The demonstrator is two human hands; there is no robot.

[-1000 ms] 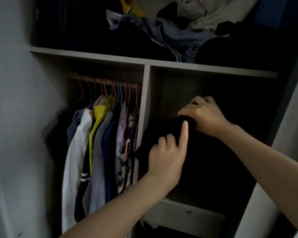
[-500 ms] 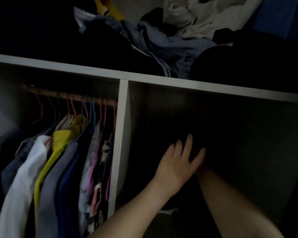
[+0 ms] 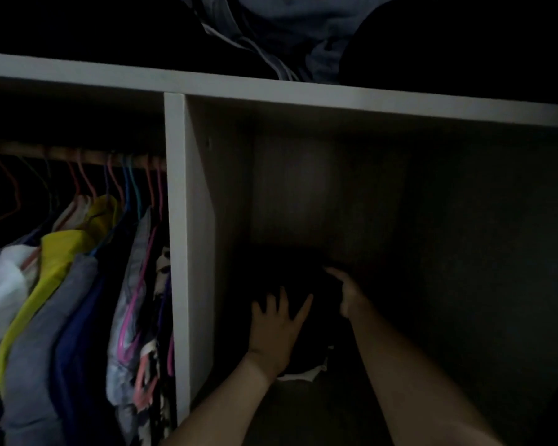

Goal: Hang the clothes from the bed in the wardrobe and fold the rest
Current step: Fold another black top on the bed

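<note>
Deep in the dark right compartment of the wardrobe lies a black garment (image 3: 306,284), hard to make out. My left hand (image 3: 276,320) rests flat on its front with the fingers spread. My right hand (image 3: 347,292) lies on its right side, fingers reaching over the top. Whether the right hand grips the cloth is lost in shadow. In the left compartment, several shirts hang from a wooden rail (image 3: 74,154) on coloured hangers, among them a yellow one (image 3: 58,252) and a white one (image 3: 4,284).
A white vertical divider (image 3: 176,239) separates the two compartments. The shelf board (image 3: 271,90) above carries a heap of loose clothes (image 3: 290,43). A white scrap of cloth (image 3: 303,375) shows under the black garment.
The view has moved closer into the right compartment. Both hands have pushed the black garment from the front, where they held it bunched, down and back into the compartment.
</note>
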